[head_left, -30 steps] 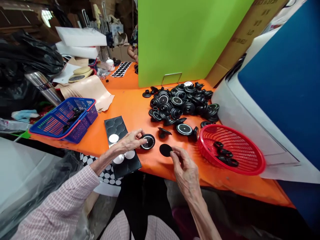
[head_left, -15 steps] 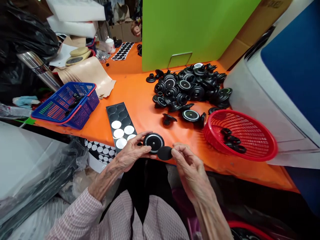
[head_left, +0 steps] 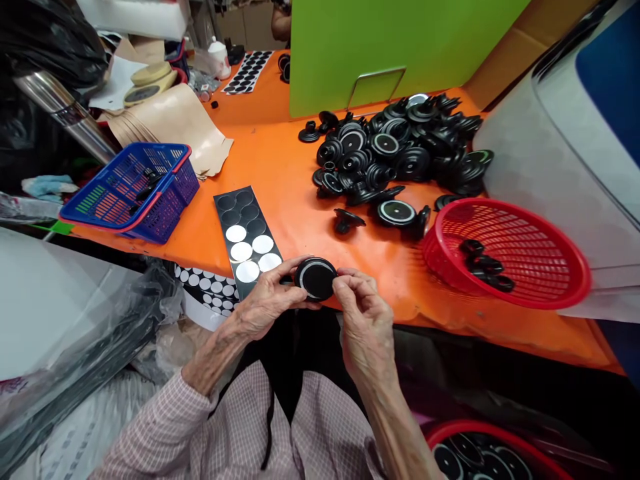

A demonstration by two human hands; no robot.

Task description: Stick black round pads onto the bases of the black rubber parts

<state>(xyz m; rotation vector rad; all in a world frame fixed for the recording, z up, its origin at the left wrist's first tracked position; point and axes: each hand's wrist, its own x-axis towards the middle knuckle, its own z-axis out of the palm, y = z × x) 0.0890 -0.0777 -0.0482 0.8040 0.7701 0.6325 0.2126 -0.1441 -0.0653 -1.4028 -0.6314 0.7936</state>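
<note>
My left hand (head_left: 267,300) grips a round black suction-cup part (head_left: 315,278) with a pale ring on its face, held just off the near edge of the orange table (head_left: 280,193). My right hand (head_left: 361,313) pinches a black round sticker pad and presses it onto the face of that part. A black sticker sheet (head_left: 248,240) with several pads peeled off lies just left of my hands. A pile of black suction-cup parts (head_left: 395,150) sits further back on the table.
A red basket (head_left: 510,257) holding a few finished parts stands at the right. A blue basket (head_left: 133,193) is at the left, brown paper (head_left: 170,127) behind it. A green board (head_left: 390,47) stands at the back. Another red bin (head_left: 480,453) is below the table.
My left hand lifted the part off the table toward me. My right hand brought the black pad from beside it onto the part's face. The view tilted down.
</note>
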